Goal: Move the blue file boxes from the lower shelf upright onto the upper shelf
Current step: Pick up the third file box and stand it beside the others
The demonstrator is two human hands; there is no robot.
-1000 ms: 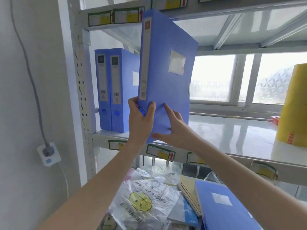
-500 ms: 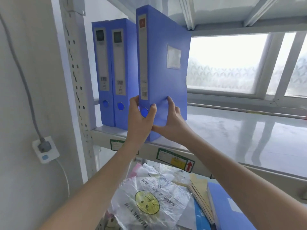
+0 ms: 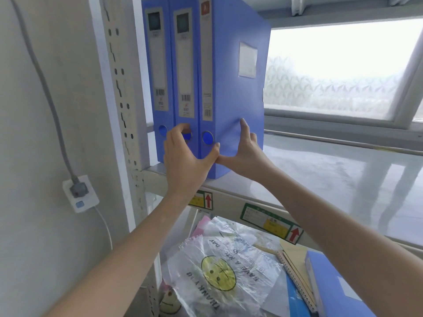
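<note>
Three blue file boxes stand upright side by side at the left end of the upper shelf [image 3: 320, 179]. The third box [image 3: 233, 92] is the rightmost and touches its neighbour [image 3: 185, 76]. My left hand [image 3: 185, 161] rests against the lower spines, thumb on the third box's front corner. My right hand [image 3: 242, 152] lies flat against that box's right side near the bottom. Another blue file box [image 3: 332, 287] lies flat on the lower shelf at the bottom right, partly hidden by my right arm.
The lower shelf holds a smiley plastic bag [image 3: 219, 273], notebooks [image 3: 295, 271] and papers. The slotted shelf post [image 3: 121, 88] stands left of the boxes. A wall socket with a grey cable [image 3: 79, 193] is on the wall. A window [image 3: 338, 69] lies behind the shelf.
The third box went from held in the air to standing on the upper shelf, pushed left against the other two. My view has moved closer.
</note>
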